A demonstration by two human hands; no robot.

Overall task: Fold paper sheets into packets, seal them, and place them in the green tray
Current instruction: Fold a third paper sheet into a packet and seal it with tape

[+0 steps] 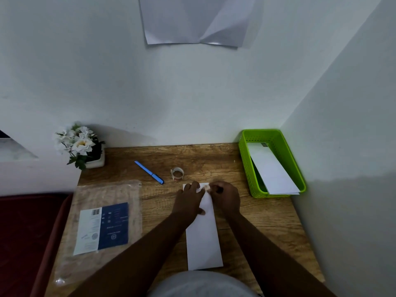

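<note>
sealing looks to be the step in hand: both hands work at the far end of a folded packet [204,239] lying lengthwise at the centre of the wooden table [257,215].

going left to right: at nine o'clock a clear plastic bag [102,224] with a blue printed insert lies flat, with a pot of white flowers [82,146] at ten o'clock against the wall. a blue pen [149,172] lies at eleven o'clock, and a small tape roll [177,173] stands at twelve, just beyond the packet's far edge.

the left hand [189,200] rests on the packet's upper left part, fingers spread fairly flat and pressing the paper down. the right hand [225,198] has its fingers curled close at the top edge, seemingly pinching a short piece of tape [206,187]; the blur makes that uncertain.

at two o'clock the green tray [300,168] sits in the corner, already holding at least one finished packet [272,170], one end poking over the near rim.

the next move, by judgement, calls for smoothing the tape across the flap, then lifting the packet and carrying it right to the tray.
</note>
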